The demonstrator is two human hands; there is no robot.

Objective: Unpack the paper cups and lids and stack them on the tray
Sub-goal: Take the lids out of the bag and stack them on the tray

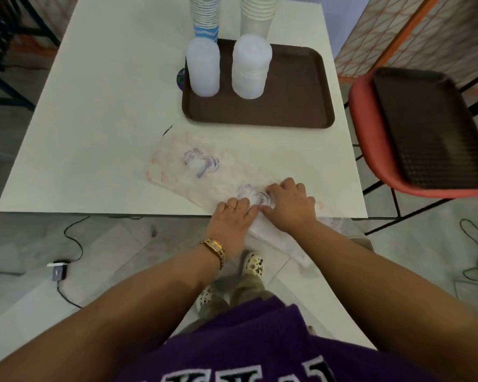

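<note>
At the near edge of the surface (pixel 94 150), both hands work an empty plastic wrapper flat.

The left hand (pixel 233 216) and right hand (pixel 289 206) lie side by side on the clear printed wrapper (pixel 193 166), fingers bent down onto the film. They look to be pressing or gathering it, but whether any finger pinches a fold I cannot tell. The wrapper's near end hangs off the edge. On the brown tray (pixel 295 106) stand two stacks of translucent lids (pixel 250 67), and behind them a blue-striped cup stack (pixel 206 15) and a white cup stack (pixel 257 15), so the unpacking seems nearly finished. To do this step well, I would smooth the film from the hands outward, then fold it toward the body, keeping it well apart from the tall stacks, which could tip if the wrapper drags against them.
</note>
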